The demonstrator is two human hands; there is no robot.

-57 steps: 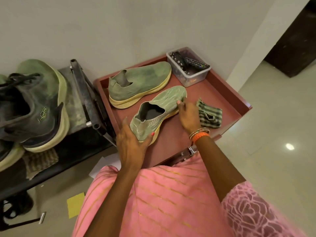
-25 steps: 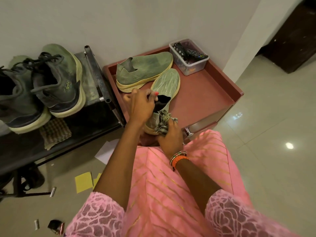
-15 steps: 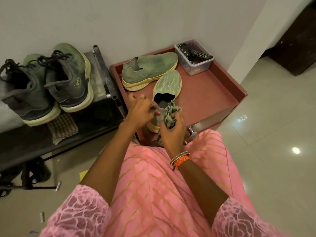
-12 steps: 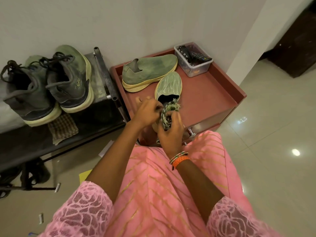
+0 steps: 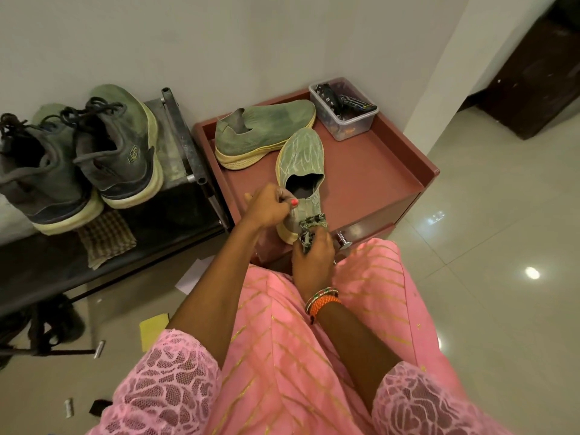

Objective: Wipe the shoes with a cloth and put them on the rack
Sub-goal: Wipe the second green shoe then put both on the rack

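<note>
Red table (image 5: 370, 171) | left hand (image 5: 270, 207) grips shoe (image 5: 301, 161) | right hand (image 5: 314, 255) presses cloth (image 5: 309, 227)

Two slip-on shoes (image 5: 299, 161) on bench (image 5: 370, 180), box (image 5: 343, 113) behind them at right; laced pair (image 5: 78, 158) on rack (image 5: 185, 146) at left, folded cloth (image 5: 105, 238) beneath.

Knit-fabric shoe (image 5: 299, 158), seemingly metal rack (image 5: 185, 146), glossy floor tiles (image 5: 502, 246).
</note>
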